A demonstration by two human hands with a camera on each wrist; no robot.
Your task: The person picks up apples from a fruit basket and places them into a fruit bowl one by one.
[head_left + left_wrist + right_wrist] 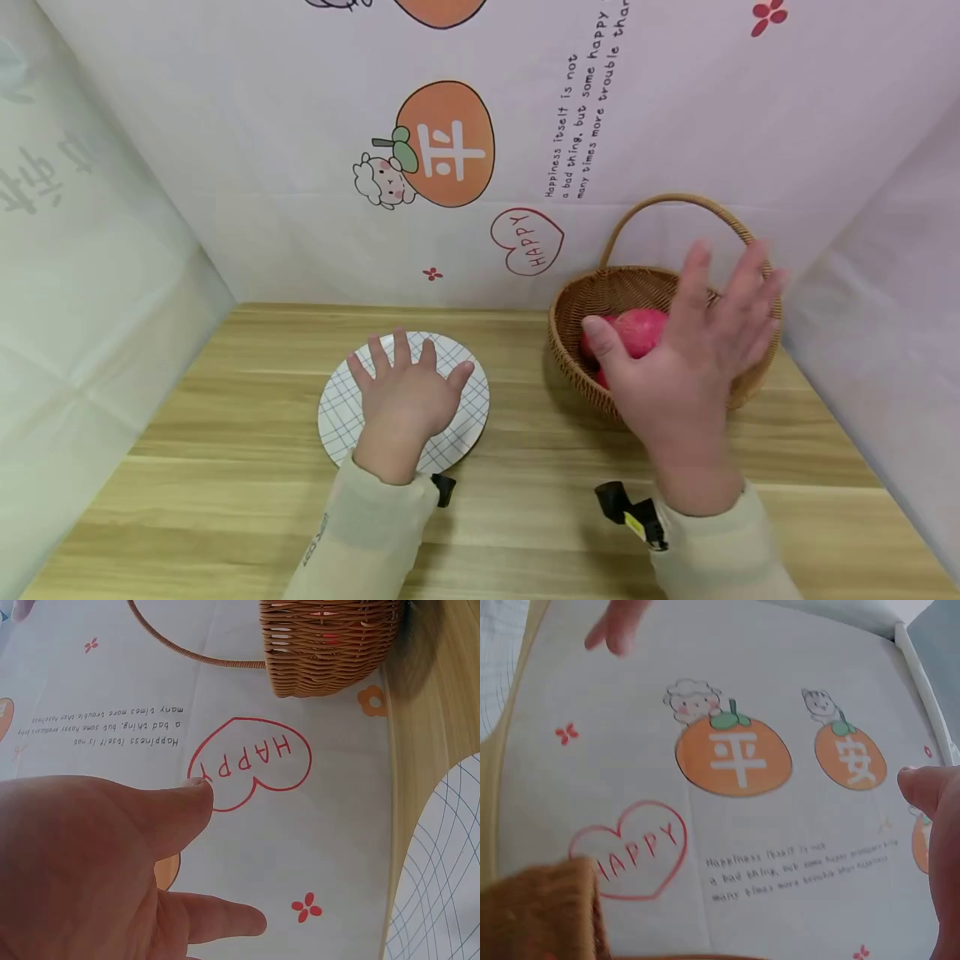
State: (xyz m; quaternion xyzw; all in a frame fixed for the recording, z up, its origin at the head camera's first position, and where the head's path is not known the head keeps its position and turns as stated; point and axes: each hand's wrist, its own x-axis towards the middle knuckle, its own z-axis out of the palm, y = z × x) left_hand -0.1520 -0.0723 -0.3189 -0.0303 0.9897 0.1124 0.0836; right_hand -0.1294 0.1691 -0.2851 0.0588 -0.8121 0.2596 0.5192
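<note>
My left hand (408, 402) hovers over a round white plate (465, 417) with a blue grid pattern, its fingers spread and nothing in them. To the right, my right hand (682, 362) is held over a brown wicker basket (567, 371), fingers extended, thumb apart, slightly blurred. Inside the basket lie red, rounded fruit-like things (639, 329), partly covered by that hand. In the left wrist view the thumb (176, 810) stands away from the fingers; the basket's woven side (322, 652) appears at the top. The right wrist view catches the right thumb (926, 787) at its edge.
A wood-grain table (525, 517) lies under everything. Behind it rises a white printed cloth (300, 233) with orange drawings and a red heart (527, 242); white cloth sides stand left and right. The basket's tall handle (675, 198) arches near the back cloth.
</note>
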